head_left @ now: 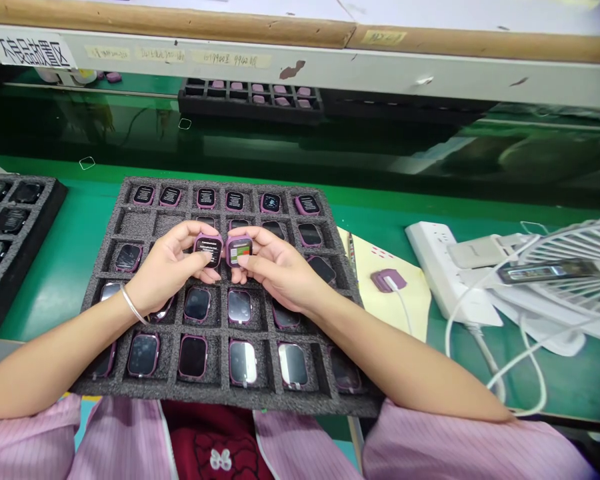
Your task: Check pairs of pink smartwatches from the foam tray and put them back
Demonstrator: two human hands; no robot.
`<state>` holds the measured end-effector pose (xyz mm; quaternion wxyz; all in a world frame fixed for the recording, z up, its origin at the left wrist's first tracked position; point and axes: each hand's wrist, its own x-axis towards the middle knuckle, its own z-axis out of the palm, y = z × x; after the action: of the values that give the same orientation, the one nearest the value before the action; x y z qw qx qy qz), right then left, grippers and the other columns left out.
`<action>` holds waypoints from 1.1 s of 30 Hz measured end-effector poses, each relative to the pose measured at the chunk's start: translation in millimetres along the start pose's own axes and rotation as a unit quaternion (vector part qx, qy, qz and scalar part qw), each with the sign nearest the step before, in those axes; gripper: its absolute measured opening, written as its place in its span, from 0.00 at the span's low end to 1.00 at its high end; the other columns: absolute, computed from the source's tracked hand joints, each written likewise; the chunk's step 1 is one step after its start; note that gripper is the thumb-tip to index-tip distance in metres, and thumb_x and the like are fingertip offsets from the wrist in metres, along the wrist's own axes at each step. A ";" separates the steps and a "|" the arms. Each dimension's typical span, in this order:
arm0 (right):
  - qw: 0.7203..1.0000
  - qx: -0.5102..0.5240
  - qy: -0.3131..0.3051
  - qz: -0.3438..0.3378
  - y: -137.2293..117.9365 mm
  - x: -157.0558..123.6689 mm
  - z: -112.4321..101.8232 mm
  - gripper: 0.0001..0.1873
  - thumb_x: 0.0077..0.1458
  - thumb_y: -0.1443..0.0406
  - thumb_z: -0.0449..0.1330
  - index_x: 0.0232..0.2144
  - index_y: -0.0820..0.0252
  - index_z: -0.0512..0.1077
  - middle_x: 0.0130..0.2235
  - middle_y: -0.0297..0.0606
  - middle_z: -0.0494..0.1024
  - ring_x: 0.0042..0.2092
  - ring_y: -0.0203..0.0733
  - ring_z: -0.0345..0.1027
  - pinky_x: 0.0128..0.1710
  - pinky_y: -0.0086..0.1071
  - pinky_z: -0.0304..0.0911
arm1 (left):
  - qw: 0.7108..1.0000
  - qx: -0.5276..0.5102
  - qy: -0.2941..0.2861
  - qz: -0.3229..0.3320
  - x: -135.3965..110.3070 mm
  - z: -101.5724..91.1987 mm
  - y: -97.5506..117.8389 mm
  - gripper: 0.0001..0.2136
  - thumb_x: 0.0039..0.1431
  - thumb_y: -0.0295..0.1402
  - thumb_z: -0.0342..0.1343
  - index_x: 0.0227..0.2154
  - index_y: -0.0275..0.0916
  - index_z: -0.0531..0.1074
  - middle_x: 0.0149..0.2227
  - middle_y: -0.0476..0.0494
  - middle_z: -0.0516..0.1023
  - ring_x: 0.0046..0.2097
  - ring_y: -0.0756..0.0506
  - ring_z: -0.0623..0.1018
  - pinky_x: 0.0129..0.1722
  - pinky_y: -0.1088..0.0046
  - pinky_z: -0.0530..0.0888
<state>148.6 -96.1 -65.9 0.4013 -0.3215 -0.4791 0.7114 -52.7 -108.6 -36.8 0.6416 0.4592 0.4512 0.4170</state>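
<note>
Gripping watch (209,249) in left hand (167,267) | right hand (275,267) clamped on second watch (239,251) | above foam tray (125,223)

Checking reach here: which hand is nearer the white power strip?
Right. The right hand holds a purple watch over the foam tray, closer to the white power strip; the left hand is farther left.

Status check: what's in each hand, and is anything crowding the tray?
Left hand holds a lit watch. Right hand holds a second watch. Both over the foam tray. Nothing blocking.
</note>
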 end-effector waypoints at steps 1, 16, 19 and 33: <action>1.000 0.001 -0.001 -0.001 -0.3 -0.1 0.1 0.20 0.54 0.68 0.68 0.49 0.57 0.71 0.38 0.32 0.77 0.30 0.34 0.73 0.31 0.31 0.67 | 1.000 -0.002 0.000 0.000 -0.1 0.1 0.3 0.14 0.53 0.27 0.63 0.42 0.38 0.70 0.38 0.51 0.77 0.27 0.52 0.82 0.30 0.77 0.82; 1.000 -0.004 -0.002 0.000 2.5 -0.1 -1.1 0.22 0.51 0.70 0.70 0.48 0.57 0.71 0.35 0.29 0.76 0.29 0.32 0.72 0.29 0.28 0.67 | 1.000 -0.026 -0.007 -0.005 -0.4 0.6 -2.3 0.18 0.49 0.24 0.62 0.44 0.38 0.71 0.42 0.50 0.79 0.29 0.51 0.84 0.35 0.74 0.84; 1.000 0.005 0.011 0.015 1.9 0.4 -0.6 0.17 0.57 0.61 0.70 0.45 0.57 0.71 0.32 0.28 0.74 0.26 0.33 0.70 0.26 0.29 0.66 | 0.999 -0.045 -0.005 -0.020 -1.6 1.1 -0.2 0.11 0.57 0.31 0.61 0.43 0.37 0.73 0.37 0.51 0.78 0.29 0.50 0.84 0.34 0.72 0.85; 1.000 -0.003 0.020 0.003 1.8 -1.0 -0.2 0.19 0.53 0.62 0.72 0.45 0.58 0.72 0.31 0.28 0.75 0.25 0.32 0.69 0.26 0.27 0.63 | 0.997 -0.066 -0.025 -0.031 -2.6 1.0 0.2 0.14 0.51 0.25 0.60 0.42 0.37 0.74 0.37 0.50 0.82 0.28 0.49 0.85 0.32 0.74 0.84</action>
<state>148.8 -97.3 -67.6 0.4075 -0.3381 -0.4720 0.7049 -52.4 -111.2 -35.9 0.6943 0.4124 0.4205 0.4136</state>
